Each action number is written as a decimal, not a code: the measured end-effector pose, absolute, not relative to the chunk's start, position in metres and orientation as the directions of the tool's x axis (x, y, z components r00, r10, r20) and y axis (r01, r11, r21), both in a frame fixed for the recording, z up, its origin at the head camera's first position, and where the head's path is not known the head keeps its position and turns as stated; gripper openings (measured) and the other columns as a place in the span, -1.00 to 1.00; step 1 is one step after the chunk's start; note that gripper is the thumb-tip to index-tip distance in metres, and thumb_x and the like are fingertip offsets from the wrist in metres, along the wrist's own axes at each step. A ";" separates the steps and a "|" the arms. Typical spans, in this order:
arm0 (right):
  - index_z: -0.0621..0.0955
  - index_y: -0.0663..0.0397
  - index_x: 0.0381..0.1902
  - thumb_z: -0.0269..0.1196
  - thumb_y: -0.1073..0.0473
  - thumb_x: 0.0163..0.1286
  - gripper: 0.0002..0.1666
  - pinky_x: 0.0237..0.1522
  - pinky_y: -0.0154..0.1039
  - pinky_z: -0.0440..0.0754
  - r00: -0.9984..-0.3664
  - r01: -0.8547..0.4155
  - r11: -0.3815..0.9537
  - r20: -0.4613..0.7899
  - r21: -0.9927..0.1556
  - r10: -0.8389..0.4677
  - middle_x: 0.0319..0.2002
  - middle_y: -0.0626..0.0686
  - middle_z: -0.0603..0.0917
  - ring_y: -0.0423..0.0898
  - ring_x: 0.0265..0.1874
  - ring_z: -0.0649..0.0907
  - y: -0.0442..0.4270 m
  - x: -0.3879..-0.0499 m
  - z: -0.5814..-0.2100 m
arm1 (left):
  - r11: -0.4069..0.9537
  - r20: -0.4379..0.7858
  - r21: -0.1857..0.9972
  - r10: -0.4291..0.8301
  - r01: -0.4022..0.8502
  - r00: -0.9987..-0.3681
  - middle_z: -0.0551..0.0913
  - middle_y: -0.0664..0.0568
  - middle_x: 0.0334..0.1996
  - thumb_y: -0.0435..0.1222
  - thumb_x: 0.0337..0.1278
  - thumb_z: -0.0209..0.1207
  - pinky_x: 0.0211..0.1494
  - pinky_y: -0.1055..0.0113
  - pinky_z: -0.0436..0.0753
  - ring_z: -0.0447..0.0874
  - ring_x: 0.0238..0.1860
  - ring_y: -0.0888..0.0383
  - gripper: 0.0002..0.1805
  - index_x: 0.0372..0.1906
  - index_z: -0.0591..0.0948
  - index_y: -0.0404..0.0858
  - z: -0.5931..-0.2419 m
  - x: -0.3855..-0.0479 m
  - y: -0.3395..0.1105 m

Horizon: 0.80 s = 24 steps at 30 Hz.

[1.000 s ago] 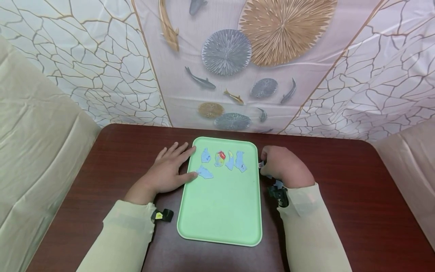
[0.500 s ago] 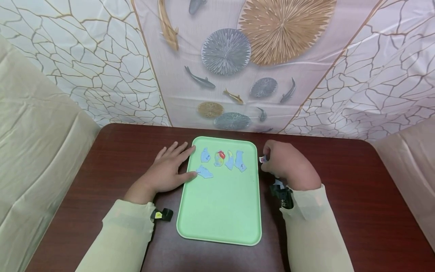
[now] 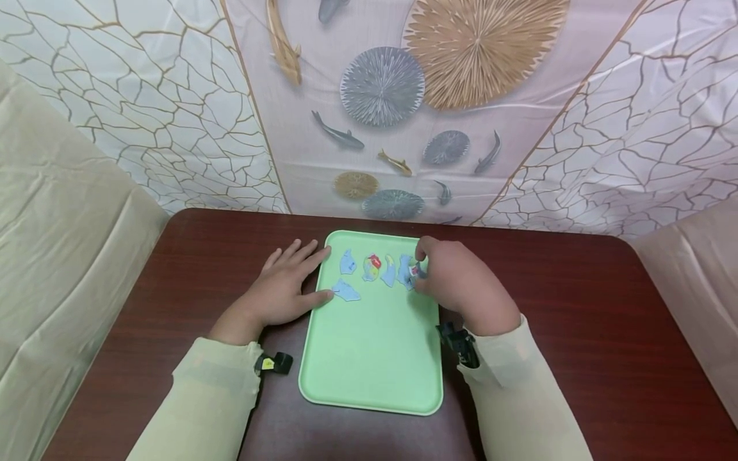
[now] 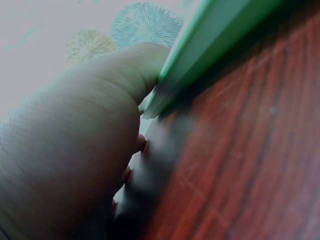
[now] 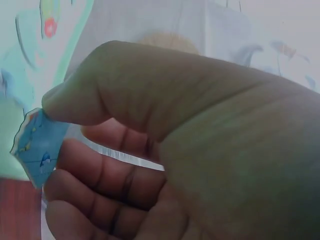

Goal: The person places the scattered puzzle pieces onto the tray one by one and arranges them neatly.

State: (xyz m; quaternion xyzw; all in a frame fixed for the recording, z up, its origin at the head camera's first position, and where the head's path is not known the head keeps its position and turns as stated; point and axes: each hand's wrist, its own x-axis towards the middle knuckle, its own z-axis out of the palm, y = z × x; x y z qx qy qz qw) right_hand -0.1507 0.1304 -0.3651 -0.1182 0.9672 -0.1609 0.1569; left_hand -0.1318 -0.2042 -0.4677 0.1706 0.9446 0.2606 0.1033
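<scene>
A green tray (image 3: 371, 358) is set lengthwise on a dark red table (image 3: 202, 269), with both hands brought to its far half. The left hand (image 3: 278, 296) is spread flat at the tray's left side, its thumb laid over the rim and its forefinger reaching the far left edge; the tray is probably being steadied that way. Nothing is gripped by it.

By the right hand (image 3: 464, 285), a small blue cardboard piece (image 5: 40, 150) is pinched between thumb and curled fingers above the tray's far right part. Only one end is taken, so that its jagged edge and small printed figure are left uncovered, perhaps to keep the picture readable. Whether the tray or anything on it is touched by the held piece cannot be told.

Beneath it, a long blue piece (image 3: 404, 272) is partly hidden. To its left, a curved piece (image 3: 388, 271), a red and yellow piece (image 3: 371, 267) and a small blue piece (image 3: 348, 262) are laid in a row, slightly apart, seemingly so each can be seen whole. A wide blue piece (image 3: 346, 291) is placed nearer, by the left thumb; contact between them cannot be confirmed.
</scene>
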 end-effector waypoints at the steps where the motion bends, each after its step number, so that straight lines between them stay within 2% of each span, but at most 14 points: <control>1: 0.61 0.14 0.21 0.50 0.19 0.45 -0.54 -0.28 -0.14 0.64 -0.921 -0.185 0.917 -0.264 -0.352 -0.287 -0.27 0.05 0.79 -0.05 -0.45 0.65 0.127 -0.150 -0.366 | 0.806 -0.106 0.527 0.376 0.268 -0.921 -0.02 0.00 0.89 0.31 0.56 0.23 0.86 -0.36 -0.26 -0.27 0.91 -0.20 0.00 0.88 0.08 0.20 -0.467 -0.132 -0.204; 5: 0.63 0.14 0.18 0.50 0.26 0.39 -0.56 -0.38 -0.19 0.57 -0.919 -0.221 0.906 -0.234 -0.362 -0.318 -0.25 0.04 0.81 -0.06 -0.49 0.60 0.114 -0.148 -0.370 | 0.807 -0.108 0.527 0.375 0.267 -0.921 -0.02 0.00 0.89 0.31 0.57 0.22 0.86 -0.36 -0.26 -0.26 0.91 -0.20 -0.01 0.88 0.09 0.20 -0.466 -0.131 -0.204; 10: 0.65 0.13 0.13 0.49 0.28 0.31 -0.55 -0.28 -0.19 0.59 -0.914 -0.269 0.898 -0.202 -0.348 -0.352 -0.35 0.00 0.77 -0.06 -0.39 0.63 0.101 -0.147 -0.378 | 0.804 -0.106 0.530 0.378 0.269 -0.920 -0.01 0.00 0.89 0.32 0.57 0.22 0.86 -0.36 -0.26 -0.26 0.91 -0.20 -0.01 0.88 0.09 0.20 -0.467 -0.131 -0.205; 15: 0.64 0.09 0.08 0.49 0.29 0.28 -0.58 -0.30 -0.20 0.54 -0.910 -0.293 0.884 -0.178 -0.364 -0.375 -0.42 -0.03 0.71 -0.07 -0.41 0.60 0.093 -0.145 -0.387 | 0.804 -0.106 0.530 0.379 0.270 -0.919 -0.01 0.00 0.89 0.33 0.56 0.21 0.86 -0.35 -0.26 -0.26 0.91 -0.20 -0.01 0.88 0.09 0.20 -0.467 -0.132 -0.204; 19: 0.65 0.07 0.08 0.50 0.28 0.28 -0.58 -0.27 -0.18 0.56 -0.905 -0.318 0.869 -0.152 -0.379 -0.398 -0.41 -0.05 0.70 -0.07 -0.38 0.62 0.087 -0.143 -0.391 | 0.805 -0.107 0.529 0.378 0.269 -0.920 0.00 -0.01 0.89 0.32 0.56 0.22 0.87 -0.35 -0.26 -0.25 0.91 -0.20 -0.01 0.88 0.10 0.19 -0.467 -0.132 -0.204; 24: 0.69 0.08 0.19 0.50 0.27 0.30 -0.51 -0.16 -0.15 0.67 -0.897 -0.342 0.859 -0.140 -0.380 -0.419 -0.29 -0.05 0.77 -0.07 -0.27 0.68 0.080 -0.141 -0.394 | 0.804 -0.108 0.533 0.374 0.264 -0.921 0.01 -0.01 0.89 0.31 0.56 0.22 0.86 -0.35 -0.26 -0.25 0.91 -0.20 -0.02 0.88 0.11 0.19 -0.467 -0.132 -0.204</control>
